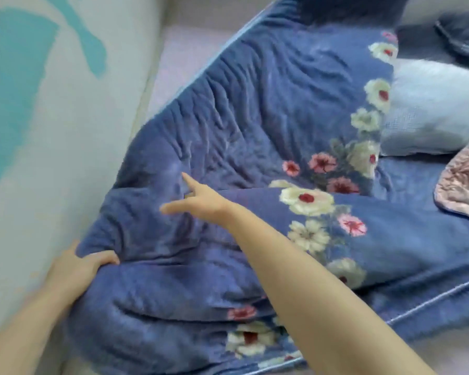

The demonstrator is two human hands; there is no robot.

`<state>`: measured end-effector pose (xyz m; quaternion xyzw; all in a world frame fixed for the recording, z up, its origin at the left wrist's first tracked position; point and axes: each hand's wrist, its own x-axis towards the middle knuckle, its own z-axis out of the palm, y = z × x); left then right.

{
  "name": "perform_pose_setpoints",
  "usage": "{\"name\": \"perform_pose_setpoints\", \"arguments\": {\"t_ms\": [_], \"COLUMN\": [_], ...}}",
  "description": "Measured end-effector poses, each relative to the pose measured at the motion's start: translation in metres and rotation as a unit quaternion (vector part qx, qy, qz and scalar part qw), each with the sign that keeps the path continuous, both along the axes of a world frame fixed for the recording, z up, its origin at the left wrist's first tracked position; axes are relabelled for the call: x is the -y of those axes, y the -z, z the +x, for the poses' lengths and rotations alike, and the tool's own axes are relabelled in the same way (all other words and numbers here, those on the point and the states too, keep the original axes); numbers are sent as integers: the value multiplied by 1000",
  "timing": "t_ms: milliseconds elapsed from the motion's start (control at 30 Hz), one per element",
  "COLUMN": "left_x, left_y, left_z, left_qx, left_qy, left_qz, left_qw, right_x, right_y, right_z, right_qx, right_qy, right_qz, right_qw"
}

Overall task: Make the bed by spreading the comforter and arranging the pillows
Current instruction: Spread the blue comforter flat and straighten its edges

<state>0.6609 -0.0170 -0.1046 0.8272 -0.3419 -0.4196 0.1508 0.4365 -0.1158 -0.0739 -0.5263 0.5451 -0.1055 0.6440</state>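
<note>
A blue comforter [255,125] with white and pink flowers lies rumpled across the bed, one fold doubled over near the middle. My left hand [79,263] grips its corner at the lower left, close to the wall. My right hand [198,198] reaches over the comforter's middle with fingers straight, touching or just above the fabric. A pale blue pillow [433,109] lies at the right, partly behind the comforter's flowered edge. A dark blue pillow [463,36] sits at the top right corner.
A white wall with teal paint patches [38,104] runs along the left side of the bed. A strip of pale lilac sheet [184,55] shows between wall and comforter. A pink quilted cloth [463,180] lies at the right edge.
</note>
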Motion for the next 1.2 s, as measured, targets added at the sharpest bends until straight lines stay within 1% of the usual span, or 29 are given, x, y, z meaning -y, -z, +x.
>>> {"name": "perform_pose_setpoints", "arguments": {"t_ms": [33, 67, 100, 133, 200, 233, 267, 333, 400, 433, 467, 500, 533, 567, 600, 633, 667, 700, 733, 767, 833, 867, 900, 933, 967, 1033, 1133, 1167, 1200], "left_x": [-4, -5, -4, -3, 0, -2, -6, -26, -61, -81, -102, -125, -143, -160, -169, -172, -172, -168, -162, -157, -141, -133, -122, -115, -112, -124, -177, -195, -209], "left_y": [13, 24, 35, 42, 45, 45, 42, 42, 46, 47, 51, 59, 67, 78, 87, 96, 104, 108, 113, 116, 106, 98, 89, 76, 65, 47, 40, 41, 46], "left_z": [-2, -5, -8, -12, -31, -45, -61, -97, -145, -168, -190, -213, -229, -245, -256, -262, -267, -268, -269, -271, -272, -273, -272, -274, -276, -278, -272, -269, -266], "left_qx": [24, 39, 59, 88, 177, 228, 269, 295, 260, 219, 173, 137, 121, 128, 147, 170, 188, 208, 227, 243, 252, 238, 220, 188, 148, 86, 56, 48, 42], "left_qy": [-23, -36, -39, -29, 24, 74, 134, 263, 388, 447, 509, 571, 624, 659, 672, 665, 646, 627, 616, 616, 630, 633, 624, 623, 632, 657, 690, 692, 687], "left_qz": [-7, -6, 4, 18, 27, 1, -52, -195, -299, -327, -333, -317, -276, -220, -154, -105, -73, -59, -60, -74, -89, -73, -46, 7, 78, 182, 329, 366, 391], "left_qw": [999, 999, 997, 996, 984, 971, 952, 898, 832, 803, 775, 745, 720, 707, 709, 720, 736, 749, 752, 746, 729, 733, 748, 759, 756, 726, 642, 620, 611], "right_x": [-9, -21, -34, -47, -77, -93, -109, -143, -176, -191, -204, -219, -229, -242, -251, -254, -257, -256, -252, -250, -250, -256, -266, -280, -295, -331, -391, -405, -414], "right_y": [16, 31, 42, 51, 58, 60, 60, 58, 55, 54, 54, 54, 56, 62, 68, 72, 79, 85, 92, 96, 99, 93, 87, 78, 72, 62, 52, 54, 56], "right_z": [-9, -21, -36, -56, -102, -125, -148, -194, -238, -257, -274, -294, -310, -327, -339, -346, -353, -356, -358, -359, -356, -358, -360, -363, -365, -365, -350, -345, -341], "right_qx": [-70, -152, -227, -281, -318, -332, -353, -407, -448, -463, -478, -503, -531, -563, -590, -612, -633, -646, -642, -628, -586, -568, -549, -530, -519, -496, -419, -392, -376], "right_qy": [-35, -67, -87, -92, -66, -47, -27, -4, -7, -15, -33, -66, -120, -183, -229, -259, -261, -250, -246, -248, -252, -226, -182, -135, -106, -97, -129, -138, -150], "right_qz": [-24, -51, -72, -93, -155, -201, -248, -312, -322, -307, -273, -226, -176, -119, -84, -73, -95, -124, -132, -124, -75, -64, -59, -47, -23, 45, 177, 221, 255], "right_qw": [997, 985, 967, 951, 933, 920, 902, 858, 834, 832, 834, 831, 820, 797, 769, 743, 723, 710, 714, 727, 767, 789, 814, 836, 848, 862, 881, 883, 878]}}
